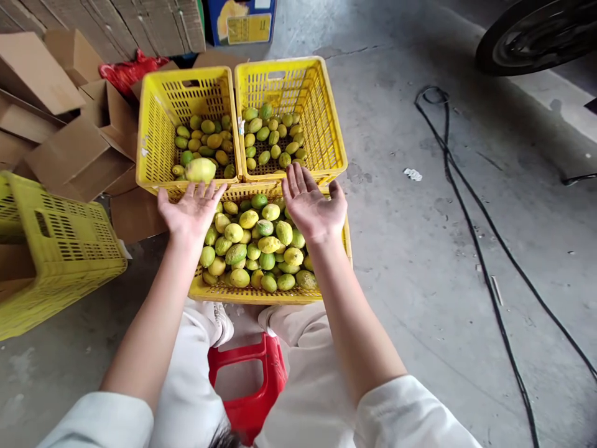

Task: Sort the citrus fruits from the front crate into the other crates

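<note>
My left hand [192, 210] is palm up with its fingers spread, at the near rim of the back-left yellow crate [153, 134]. Just beyond its fingertips a pale yellow lemon [200, 170] appears slightly blurred, apart from the fingers. My right hand [314, 202], also palm up and open, holds nothing by the near rim of the back-right yellow crate [326, 124]. Between and below my hands, the front yellow crate [261, 297] is full of green and yellow lemons [249, 219]. Fewer lemons [214, 140] lie in the back-left crate, and more [275, 151] in the back-right one.
Another yellow crate [69, 249] stands at the left, near open cardboard boxes [84, 152] and a red plastic bag [128, 73]. A red stool [249, 398] is between my legs. Black cable [476, 230] lies on the floor at right, below a wheel [527, 40].
</note>
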Demonstrator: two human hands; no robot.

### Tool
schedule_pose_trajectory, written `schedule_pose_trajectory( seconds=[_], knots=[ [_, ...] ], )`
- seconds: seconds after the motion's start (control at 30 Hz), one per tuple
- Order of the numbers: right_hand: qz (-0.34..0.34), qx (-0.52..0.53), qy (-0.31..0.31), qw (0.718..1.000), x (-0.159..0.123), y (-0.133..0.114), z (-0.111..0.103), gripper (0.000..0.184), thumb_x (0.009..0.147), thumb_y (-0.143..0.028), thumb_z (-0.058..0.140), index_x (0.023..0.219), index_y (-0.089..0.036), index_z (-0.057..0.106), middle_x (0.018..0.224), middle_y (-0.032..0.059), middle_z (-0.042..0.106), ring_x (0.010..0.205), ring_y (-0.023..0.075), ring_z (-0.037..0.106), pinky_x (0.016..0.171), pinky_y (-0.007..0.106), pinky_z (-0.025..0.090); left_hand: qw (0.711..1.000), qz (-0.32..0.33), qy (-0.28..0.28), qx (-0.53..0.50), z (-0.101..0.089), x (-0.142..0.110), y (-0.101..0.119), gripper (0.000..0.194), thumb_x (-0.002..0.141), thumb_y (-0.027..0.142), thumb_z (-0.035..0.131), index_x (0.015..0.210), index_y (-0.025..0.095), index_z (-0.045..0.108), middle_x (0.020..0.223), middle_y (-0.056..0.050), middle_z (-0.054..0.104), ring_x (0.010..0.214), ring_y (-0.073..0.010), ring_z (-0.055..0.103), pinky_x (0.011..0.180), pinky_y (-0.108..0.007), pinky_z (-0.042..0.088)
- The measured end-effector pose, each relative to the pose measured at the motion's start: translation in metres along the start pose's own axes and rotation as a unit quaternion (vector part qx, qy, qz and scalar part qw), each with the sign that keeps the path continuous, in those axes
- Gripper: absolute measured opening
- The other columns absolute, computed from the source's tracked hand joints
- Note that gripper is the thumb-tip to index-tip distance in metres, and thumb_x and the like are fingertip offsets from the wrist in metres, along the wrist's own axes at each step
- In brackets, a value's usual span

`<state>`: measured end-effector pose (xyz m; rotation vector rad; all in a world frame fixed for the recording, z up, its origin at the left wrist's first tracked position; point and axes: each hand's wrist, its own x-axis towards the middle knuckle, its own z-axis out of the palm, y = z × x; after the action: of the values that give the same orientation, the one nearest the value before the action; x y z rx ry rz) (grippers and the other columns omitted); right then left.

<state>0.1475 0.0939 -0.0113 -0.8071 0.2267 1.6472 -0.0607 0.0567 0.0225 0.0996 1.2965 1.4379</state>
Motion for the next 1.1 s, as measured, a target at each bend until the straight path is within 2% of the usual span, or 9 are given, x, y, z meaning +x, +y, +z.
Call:
schedule_pose_trajectory(
  seconds=[0.1,0.33,0.6,0.73,0.77,0.83,0.9,0.97,1.1],
  knots=[
    [-0.008,0.003,0.003,1.000,-0.001,-0.004,0.000,0.054,0.117,-0.043,0.028,0.126,-0.027,0.079,0.129,0.0096,0.086,0.134,0.0234,0.082,0.101,0.051,0.073,0.997,0.077,-0.020,0.006,0.000,-0.003,0.005,0.077,0.117,0.063,0.009,0.183,0.038,0.040,0.173,-0.009,0.067,0.173,-0.0246,0.050,0.134,-0.056,0.054],
    [-0.009,-0.003,-0.001,1.000,-0.002,-0.006,-0.002,0.055,0.117,-0.044,0.028,0.125,-0.026,0.079,0.130,0.0100,0.086,0.136,0.0233,0.081,0.102,0.050,0.073,0.977,0.119,-0.032,0.171,0.000,-0.005,0.003,0.070,0.112,0.076,0.035,0.177,0.054,0.048,0.187,0.004,0.052,0.185,-0.0250,0.026,0.136,-0.056,0.052],
    [-0.005,0.017,0.002,1.000,0.003,-0.010,-0.007,0.052,0.116,-0.047,0.032,0.131,-0.027,0.078,0.136,0.0105,0.085,0.140,0.0237,0.080,0.102,0.050,0.072,0.980,0.137,-0.052,0.136,-0.007,0.006,0.000,0.066,0.112,0.073,0.041,0.174,0.054,0.053,0.185,0.005,0.056,0.185,-0.0236,0.026,0.138,-0.052,0.049],
    [-0.014,0.018,0.017,1.000,0.003,-0.016,-0.008,0.052,0.115,-0.044,0.032,0.133,-0.028,0.077,0.135,0.0101,0.085,0.138,0.0245,0.081,0.104,0.053,0.072,0.960,0.163,-0.060,0.220,-0.016,0.026,-0.024,0.075,0.113,0.060,0.034,0.185,0.040,0.040,0.199,0.004,0.028,0.186,-0.0187,0.017,0.147,-0.047,0.029],
    [-0.017,0.018,0.022,0.999,0.003,-0.017,-0.009,0.052,0.114,-0.044,0.031,0.132,-0.027,0.077,0.134,0.0102,0.086,0.137,0.0240,0.081,0.104,0.052,0.072,0.935,0.171,-0.063,0.303,-0.020,0.030,-0.033,0.081,0.110,0.053,0.046,0.188,0.036,0.032,0.202,0.002,0.019,0.188,-0.0202,0.012,0.150,-0.048,0.020],
    [-0.027,0.016,0.039,0.999,0.003,-0.020,-0.012,0.053,0.114,-0.041,0.029,0.127,-0.026,0.078,0.131,0.0095,0.087,0.134,0.0227,0.082,0.102,0.048,0.072,0.842,0.168,-0.076,0.507,-0.031,0.035,-0.053,0.112,0.095,0.042,0.074,0.191,0.024,0.021,0.203,-0.009,0.007,0.189,-0.0311,-0.001,0.151,-0.055,0.004],
    [-0.039,0.012,0.062,0.997,0.003,-0.022,-0.015,0.053,0.112,-0.038,0.027,0.122,-0.027,0.079,0.125,0.0079,0.088,0.130,0.0216,0.083,0.101,0.046,0.072,0.733,0.147,-0.103,0.656,-0.042,0.037,-0.074,0.127,0.087,0.041,0.082,0.191,0.012,0.016,0.201,-0.019,0.000,0.187,-0.0427,-0.008,0.149,-0.067,-0.005],
    [-0.041,0.019,0.090,0.995,0.001,-0.024,-0.017,0.053,0.111,-0.037,0.027,0.118,-0.027,0.078,0.117,0.0072,0.088,0.124,0.0203,0.084,0.098,0.043,0.072,0.646,0.139,-0.150,0.735,-0.050,0.036,-0.092,0.128,0.088,0.047,0.084,0.191,0.012,0.017,0.201,-0.022,0.001,0.186,-0.0469,-0.008,0.147,-0.074,-0.004],
    [-0.037,0.061,0.112,0.991,-0.004,-0.028,-0.013,0.048,0.113,-0.038,0.030,0.110,-0.025,0.076,0.109,0.0065,0.088,0.119,0.0154,0.084,0.095,0.030,0.070,0.581,0.145,-0.205,0.775,-0.055,0.039,-0.121,0.130,0.087,0.072,0.083,0.191,0.021,0.026,0.201,-0.023,0.010,0.184,-0.0573,0.004,0.144,-0.083,0.010]
  ],
)
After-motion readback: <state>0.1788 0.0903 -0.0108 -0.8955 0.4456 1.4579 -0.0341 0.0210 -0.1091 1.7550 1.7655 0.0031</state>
